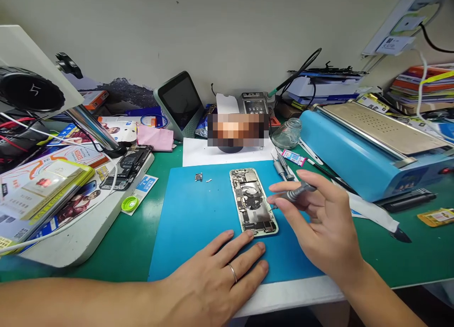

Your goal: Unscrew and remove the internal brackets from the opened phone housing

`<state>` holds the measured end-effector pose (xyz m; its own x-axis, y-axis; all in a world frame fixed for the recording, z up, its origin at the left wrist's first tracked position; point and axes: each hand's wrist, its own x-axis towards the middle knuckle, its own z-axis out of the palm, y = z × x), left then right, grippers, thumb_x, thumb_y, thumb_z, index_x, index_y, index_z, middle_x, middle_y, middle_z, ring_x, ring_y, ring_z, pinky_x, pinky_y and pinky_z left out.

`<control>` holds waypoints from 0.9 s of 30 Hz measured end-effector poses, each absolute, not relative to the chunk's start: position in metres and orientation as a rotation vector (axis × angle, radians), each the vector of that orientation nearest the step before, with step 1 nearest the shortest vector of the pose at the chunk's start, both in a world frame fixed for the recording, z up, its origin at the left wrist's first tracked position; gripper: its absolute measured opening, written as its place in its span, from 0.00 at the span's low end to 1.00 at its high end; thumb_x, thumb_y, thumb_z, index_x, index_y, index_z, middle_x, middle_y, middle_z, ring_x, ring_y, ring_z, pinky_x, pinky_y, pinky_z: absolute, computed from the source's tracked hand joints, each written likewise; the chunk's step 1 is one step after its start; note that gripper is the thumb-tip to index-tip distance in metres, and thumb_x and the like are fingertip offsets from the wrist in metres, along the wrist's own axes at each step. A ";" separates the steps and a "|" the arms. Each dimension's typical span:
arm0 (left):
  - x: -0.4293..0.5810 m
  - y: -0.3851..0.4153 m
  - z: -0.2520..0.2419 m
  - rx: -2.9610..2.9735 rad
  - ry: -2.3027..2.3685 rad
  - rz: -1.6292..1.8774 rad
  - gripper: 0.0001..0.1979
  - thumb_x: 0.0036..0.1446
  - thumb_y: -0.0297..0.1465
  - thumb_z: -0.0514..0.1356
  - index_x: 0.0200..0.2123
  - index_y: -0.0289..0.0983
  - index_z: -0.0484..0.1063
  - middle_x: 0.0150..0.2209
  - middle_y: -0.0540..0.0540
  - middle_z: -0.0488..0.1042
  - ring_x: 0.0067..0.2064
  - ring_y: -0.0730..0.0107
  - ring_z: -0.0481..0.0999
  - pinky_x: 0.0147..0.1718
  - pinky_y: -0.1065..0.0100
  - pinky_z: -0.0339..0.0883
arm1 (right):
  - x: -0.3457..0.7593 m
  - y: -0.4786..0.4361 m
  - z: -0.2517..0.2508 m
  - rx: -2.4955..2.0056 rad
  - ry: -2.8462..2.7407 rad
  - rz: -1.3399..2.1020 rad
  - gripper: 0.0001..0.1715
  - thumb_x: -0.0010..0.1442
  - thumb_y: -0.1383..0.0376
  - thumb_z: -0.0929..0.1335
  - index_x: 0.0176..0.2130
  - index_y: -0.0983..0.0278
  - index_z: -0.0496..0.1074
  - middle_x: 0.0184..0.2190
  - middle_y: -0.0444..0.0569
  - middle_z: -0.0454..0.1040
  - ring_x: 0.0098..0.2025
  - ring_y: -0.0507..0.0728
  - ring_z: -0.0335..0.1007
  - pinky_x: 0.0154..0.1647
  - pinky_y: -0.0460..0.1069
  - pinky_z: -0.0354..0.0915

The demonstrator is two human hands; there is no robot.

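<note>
The right hand point(329, 228) pinches a gray screwdriver point(300, 192) in its fingers, the tip close by the opened phone point(252, 202) just left of them. The left hand point(214, 277) rests, fingers apart (one wears a ring point(232, 273)), on a blue mat point(195, 213) at the phone's near end. Beyond the fingers, the green counter point(383, 256) meets a pale wall point(142, 38).

Cutting off the left forearm point(81, 298) at eight o'clock, the right forearm point(379, 296) at four. Blurring something at twelve into a pixelated patch point(237, 129) (quite unreadable). Leaving the tip of the screwdriver point(296, 193), at three o'clock of the phone point(253, 199), too small to judge for contact.
</note>
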<state>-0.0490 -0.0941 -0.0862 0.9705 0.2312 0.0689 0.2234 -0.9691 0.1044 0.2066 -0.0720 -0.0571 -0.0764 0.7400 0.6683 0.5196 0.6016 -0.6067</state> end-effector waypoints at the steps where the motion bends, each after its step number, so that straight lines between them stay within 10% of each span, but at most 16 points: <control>1: -0.050 -0.094 -0.086 3.007 0.350 0.116 0.40 0.76 0.51 0.50 0.78 0.30 0.46 0.79 0.36 0.46 0.78 0.41 0.46 0.73 0.45 0.53 | 0.205 -0.074 -0.057 -1.003 -1.754 0.234 0.38 0.67 0.77 0.71 0.69 0.55 0.61 0.47 0.48 0.81 0.44 0.53 0.85 0.44 0.46 0.82; 27: -0.044 -0.095 -0.054 2.735 0.422 -0.086 0.39 0.75 0.49 0.51 0.78 0.33 0.47 0.79 0.38 0.40 0.80 0.46 0.37 0.76 0.43 0.42 | 0.194 -0.077 -0.069 -0.885 -1.749 0.401 0.37 0.67 0.78 0.71 0.67 0.54 0.62 0.43 0.46 0.80 0.44 0.53 0.84 0.43 0.48 0.84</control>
